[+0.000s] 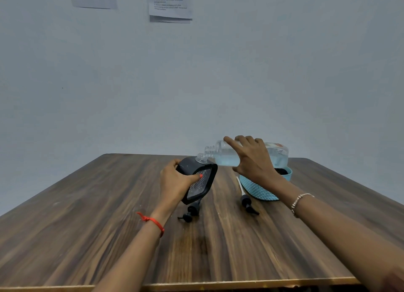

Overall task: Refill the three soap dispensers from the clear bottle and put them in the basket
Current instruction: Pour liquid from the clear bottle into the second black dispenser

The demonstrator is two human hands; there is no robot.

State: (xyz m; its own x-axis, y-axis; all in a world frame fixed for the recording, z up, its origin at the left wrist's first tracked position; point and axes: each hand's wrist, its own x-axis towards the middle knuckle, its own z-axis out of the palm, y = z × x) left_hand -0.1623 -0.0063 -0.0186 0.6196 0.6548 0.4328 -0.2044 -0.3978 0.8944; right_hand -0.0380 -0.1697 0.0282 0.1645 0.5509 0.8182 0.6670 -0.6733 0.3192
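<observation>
My left hand [175, 182] grips a black soap dispenser [201, 180], tilted, with its clear open neck up at the right. My right hand [253, 158] holds the clear bottle [225, 154] on its side above the table, its open mouth touching the dispenser's neck. Pale blue liquid lies in the bottle's lower half. A blue woven basket [260, 189] stands behind my right wrist, with something dark inside it. Two black pump heads lie on the table: one [190, 213] under the dispenser, one [247, 202] with a white tube beside the basket.
The wooden table [109, 226] reaches to a pale wall, its front edge near the bottom of the view. Printed sheets [170, 3] hang on the wall high up.
</observation>
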